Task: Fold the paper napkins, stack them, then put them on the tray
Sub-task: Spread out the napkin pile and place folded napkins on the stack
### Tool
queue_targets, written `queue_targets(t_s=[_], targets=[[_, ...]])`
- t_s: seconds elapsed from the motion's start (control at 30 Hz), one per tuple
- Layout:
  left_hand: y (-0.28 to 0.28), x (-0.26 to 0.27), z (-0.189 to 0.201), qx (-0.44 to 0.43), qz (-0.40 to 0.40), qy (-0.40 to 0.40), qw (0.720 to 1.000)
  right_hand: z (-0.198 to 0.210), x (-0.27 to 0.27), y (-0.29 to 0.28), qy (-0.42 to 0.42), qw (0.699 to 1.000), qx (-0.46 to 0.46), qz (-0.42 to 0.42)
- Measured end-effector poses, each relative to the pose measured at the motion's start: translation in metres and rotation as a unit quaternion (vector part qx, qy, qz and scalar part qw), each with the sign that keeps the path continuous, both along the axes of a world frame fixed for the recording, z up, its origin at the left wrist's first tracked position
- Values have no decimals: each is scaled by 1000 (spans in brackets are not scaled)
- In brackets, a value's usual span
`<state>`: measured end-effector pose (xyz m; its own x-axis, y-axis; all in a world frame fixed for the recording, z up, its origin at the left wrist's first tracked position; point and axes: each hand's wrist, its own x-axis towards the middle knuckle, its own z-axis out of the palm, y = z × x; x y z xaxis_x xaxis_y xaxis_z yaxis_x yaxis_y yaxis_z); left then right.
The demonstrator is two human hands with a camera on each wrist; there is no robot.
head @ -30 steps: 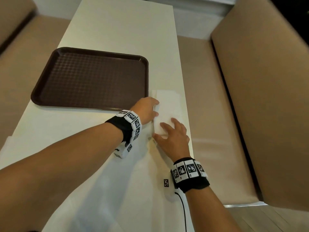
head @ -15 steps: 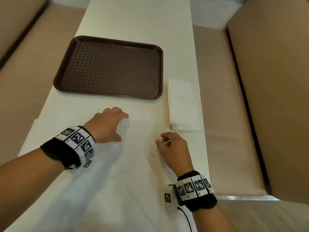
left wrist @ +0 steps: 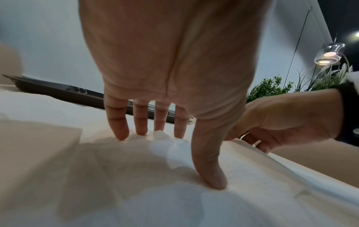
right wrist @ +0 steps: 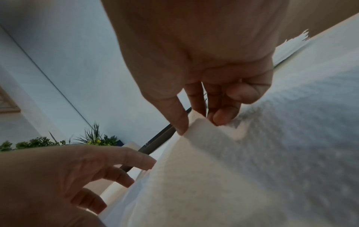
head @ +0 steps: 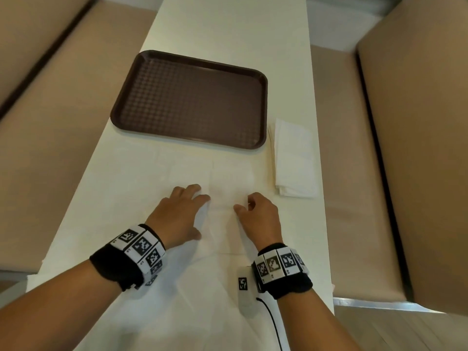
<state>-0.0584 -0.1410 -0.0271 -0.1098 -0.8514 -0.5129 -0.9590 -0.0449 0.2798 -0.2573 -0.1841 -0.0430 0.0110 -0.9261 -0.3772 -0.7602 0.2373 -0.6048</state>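
A: While the left hand (head: 177,214) lies on the unfolded napkin (head: 222,188), where's the grip?
B: No grip there. Left wrist view shows its fingertips (left wrist: 121,135) and thumb straight, tips pressing down on the paper, holding nothing. The sheet spreads out from under it toward 12 and 3 o'clock.
A: Tray?
B: Brown tray (head: 192,100) at 12 o'clock from the left hand, on the white table (head: 228,26), bare inside. The napkin's far edge lies just short of the tray's near rim; can't tell if they touch.
A: Right hand?
B: Right hand (head: 258,214) at 3 o'clock of the left, close by, a strip of paper between them. Head view only shows curled fingers from behind. Right wrist view gives it: thumb and fingertips (right wrist: 223,116) pinch a raised fold of the napkin, paper lifted off the sheet below.
A: So the paper sits where, relative to that pinch?
B: Fold held right at the fingertips, rest of the sheet running down toward 6 o'clock under the wrist.
A: Anything further right?
B: Folded napkin stack (head: 293,160) at 1 o'clock from the right hand, beside the tray's right edge, near the table edge, neither hand on it. Tan bench seats (head: 354,173) both sides. Wrist views also catch green plants (left wrist: 272,87) and a lamp (left wrist: 328,53), not seen from the head.
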Motion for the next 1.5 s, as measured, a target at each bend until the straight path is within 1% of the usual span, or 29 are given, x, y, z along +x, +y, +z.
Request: queue_targets(t_s=[0.13, 0.23, 0.27, 0.3, 0.37, 0.43, 0.53, 0.6, 0.67, 0.7, 0.77, 0.8, 0.83, 0.87, 0.93, 0.97, 1.0, 1.03, 1.1, 1.13, 1.17, 1.2, 1.27, 1.3, 1.37, 1.43, 1.5], targets=[[3, 4, 0, -9, 4, 15, 1000, 8, 3, 6, -14, 999, -22, -42], [5, 6, -1, -10, 9, 23, 1000, 12, 7, 8, -15, 997, -69, -34], [5, 8, 0, -13, 13, 28, 999, 15, 8, 8, -33, 995, -86, -30], [5, 10, 0, -18, 16, 34, 999, 19, 9, 8, -67, 992, -101, -25], [5, 16, 0, -27, 21, 42, 999, 29, 9, 10, -167, 980, -109, -24], [6, 21, 0, -25, 27, 46, 998, 44, 6, 10, -274, 956, -102, -31], [8, 30, 0, -20, 35, 55, 998, 64, -1, 8, -421, 903, -85, -26], [8, 36, 0, -32, 49, 73, 996, 77, -8, 8, -488, 870, -60, -35], [7, 40, 3, -67, 78, 119, 988, 89, -14, 8, -530, 846, -35, -51], [6, 42, 5, -102, 90, 155, 979, 95, -16, 8, -547, 835, -22, -54], [1, 45, 16, -181, 112, 255, 943, 105, -20, 7, -574, 817, 3, -52], [-3, 46, 25, -200, 118, 314, 921, 109, -22, 7, -582, 812, 12, -45], [-7, 47, 36, -196, 117, 370, 900, 112, -24, 7, -587, 808, 17, -36], [-11, 46, 47, -170, 117, 424, 882, 114, -26, 7, -589, 807, 22, -27], [-18, 44, 65, -63, 117, 517, 845, 115, -28, 8, -589, 808, 31, -14], [-21, 44, 69, -1, 116, 551, 827, 115, -28, 9, -589, 808, 37, -12], [-21, 43, 71, 44, 119, 569, 813, 113, -27, 9, -590, 806, 42, -12], [-20, 42, 70, 61, 134, 566, 811, 112, -27, 10, -594, 803, 48, -12], [-16, 40, 64, 75, 204, 552, 805, 108, -27, 10, -608, 792, 57, -19], [-11, 40, 58, 90, 242, 553, 792, 106, -28, 10, -617, 784, 60, -24], [-5, 40, 50, 114, 261, 561, 777, 103, -29, 9, -625, 778, 64, -30], [2, 41, 44, 144, 264, 569, 766, 101, -29, 9, -629, 774, 67, -38], [15, 44, 35, 194, 258, 578, 750, 96, -29, 8, -620, 780, 69, -54], [19, 46, 31, 200, 258, 583, 744, 94, -30, 8, -609, 788, 69, -61], [20, 48, 27, 182, 274, 595, 733, 88, -30, 8, -568, 817, 67, -79], [19, 48, 26, 147, 298, 608, 721, 81, -29, 10, -515, 850, 67, -91], [17, 47, 27, 107, 317, 600, 727, 75, -27, 13, -475, 872, 71, -91]])
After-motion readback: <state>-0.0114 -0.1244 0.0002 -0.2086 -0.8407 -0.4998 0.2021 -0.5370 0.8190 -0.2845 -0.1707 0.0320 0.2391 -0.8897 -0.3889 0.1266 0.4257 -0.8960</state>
